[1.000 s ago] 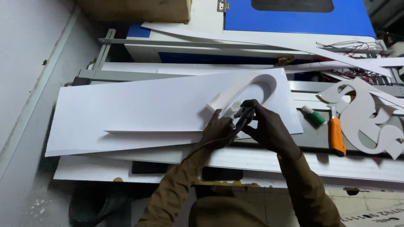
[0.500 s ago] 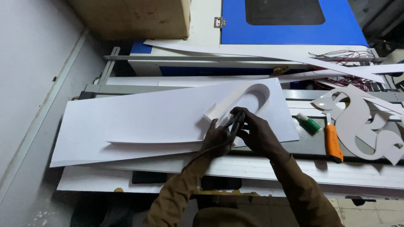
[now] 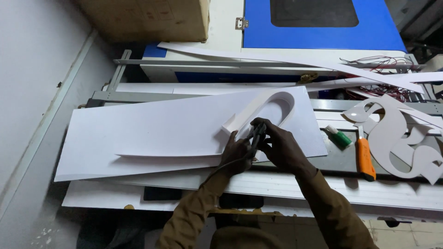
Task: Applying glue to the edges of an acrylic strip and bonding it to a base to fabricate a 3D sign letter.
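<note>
left hand [image 3: 236,154]: clenched round the dark tool [image 3: 256,136], gripping low on it; wrist rested on the white sheet, likely to steady the tool.
right hand [image 3: 281,147]: closed on the same dark tool from the other side, fingers wrapped over its top; two-handed grip, looked like a bid for control over force.
dark tool: upright between both hands, tip down on the curved white piece; kind of tool unclear, mostly hidden by fingers.
curved white piece [image 3: 272,107]: raised arch form, lying on the white sheet just beyond the tool, open end toward the hands so the edge was reachable.
white sheet [image 3: 161,133]: large, flat, under the tool and stretching far left of it; served as the work surface.
orange knife [image 3: 364,157]: right of the tool, well apart, parked on the tabletop [image 3: 341,159].
green-capped tube [image 3: 339,137]: between the tool and the knife, lying flat.
white cut-out shapes [image 3: 397,138]: far right of the tool, past the knife, set aside.
blue machine [image 3: 318,27]: behind the tool, at the back.
</note>
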